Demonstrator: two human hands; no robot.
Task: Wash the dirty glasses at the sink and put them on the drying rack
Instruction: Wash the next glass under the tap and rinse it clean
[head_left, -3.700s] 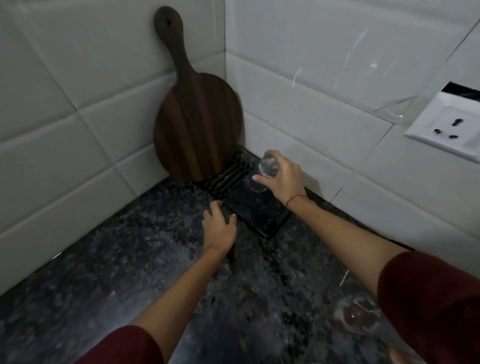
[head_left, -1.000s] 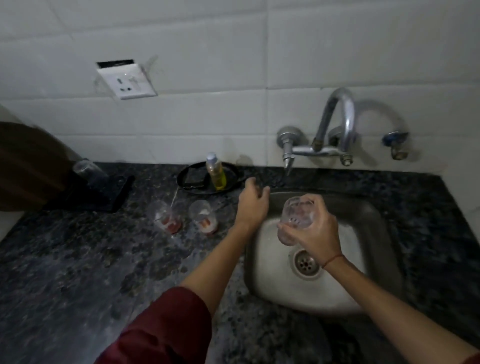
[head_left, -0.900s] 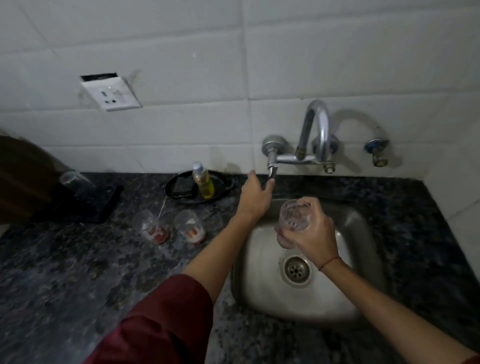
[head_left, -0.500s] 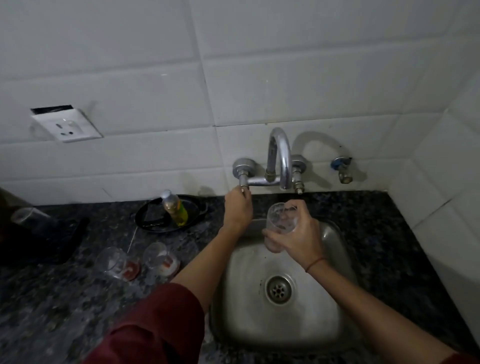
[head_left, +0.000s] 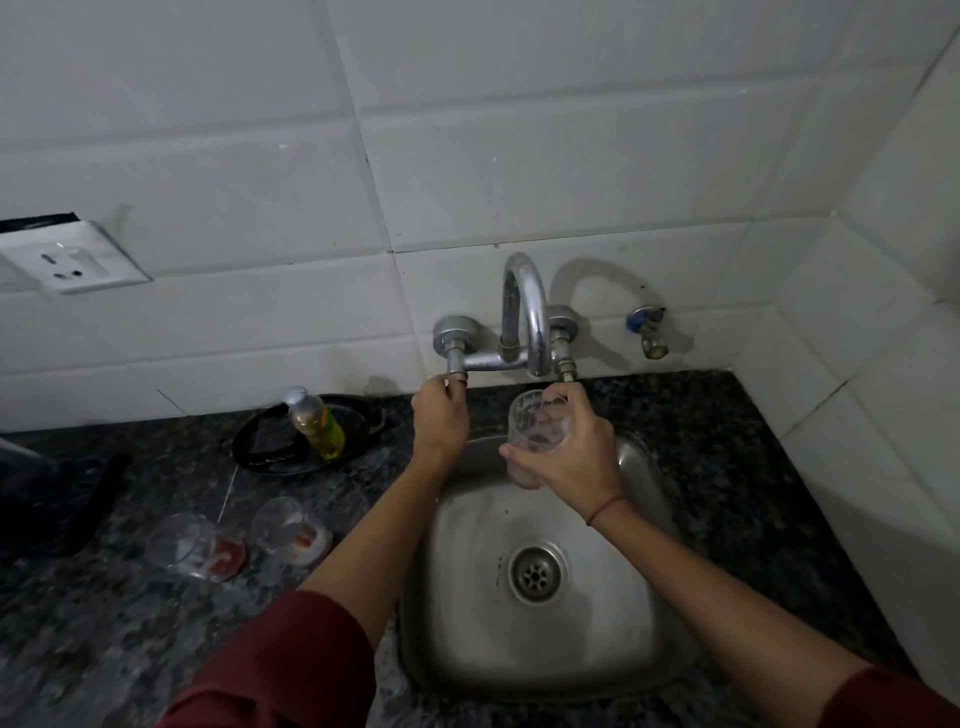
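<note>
My right hand (head_left: 571, 462) grips a clear glass (head_left: 535, 431), upright and just below the curved tap spout (head_left: 535, 332), over the steel sink (head_left: 457, 623). No water is seen flowing. My left hand (head_left: 440, 418) is closed on the left tap handle (head_left: 456, 375). Two dirty glasses with red residue, one (head_left: 195, 545) and the other (head_left: 291, 530), stand on the dark granite counter (head_left: 104, 623) left of the sink. The black drying rack (head_left: 57, 499) lies at the far left edge, partly cut off.
A black dish (head_left: 260, 452) with a yellow-liquid bottle (head_left: 316, 423) sits behind the dirty glasses. A wall socket (head_left: 67, 262) is at upper left. A small valve (head_left: 647, 332) sticks out right of the tap. A tiled side wall (head_left: 857, 415) bounds the counter on the right.
A clean glass was set on the rack, then the view turned right to the sink. My left hand rose from the sink rim to the tap handle; my right hand lifted the glass under the spout.
</note>
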